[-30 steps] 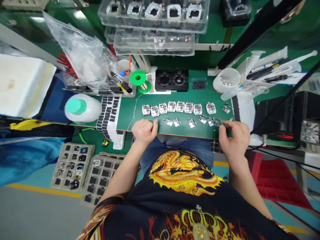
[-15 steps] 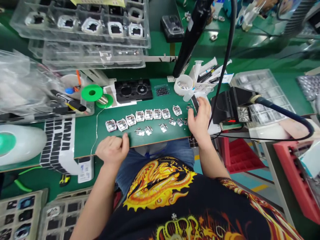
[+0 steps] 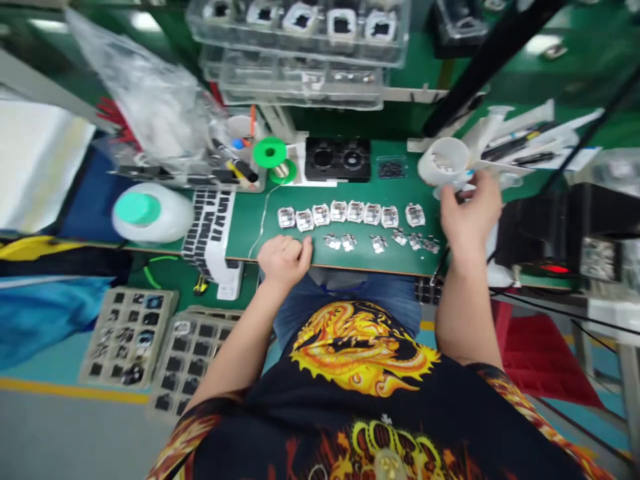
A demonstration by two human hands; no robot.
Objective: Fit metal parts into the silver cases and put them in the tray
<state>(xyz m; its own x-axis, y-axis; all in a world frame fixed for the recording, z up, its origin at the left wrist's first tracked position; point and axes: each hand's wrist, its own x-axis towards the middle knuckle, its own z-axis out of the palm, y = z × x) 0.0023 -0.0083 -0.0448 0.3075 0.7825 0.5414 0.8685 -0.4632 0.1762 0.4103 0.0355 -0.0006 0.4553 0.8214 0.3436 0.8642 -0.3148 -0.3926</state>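
Eight white-rimmed cases (image 3: 339, 211) in an uneven row

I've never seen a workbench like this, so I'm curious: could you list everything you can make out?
Bench: one, green, centre
Cases: eight, whitish-silver, across the bench
Loose parts: about six clusters, silver, before the cases
Spool: one, green, behind the cases' left end
Holder: one, black, behind the cases
Small box: one, clear with dark contents, right of the holder
Tub: one, white, rear right
Bottle: one, white and mint, left
Clear trays: at least two, stacked, top
Compartment trays: at least two, beige, lower left
Left hand: one, bare, closed, front edge
Right hand: one, bare, beside the tub; grip unclear
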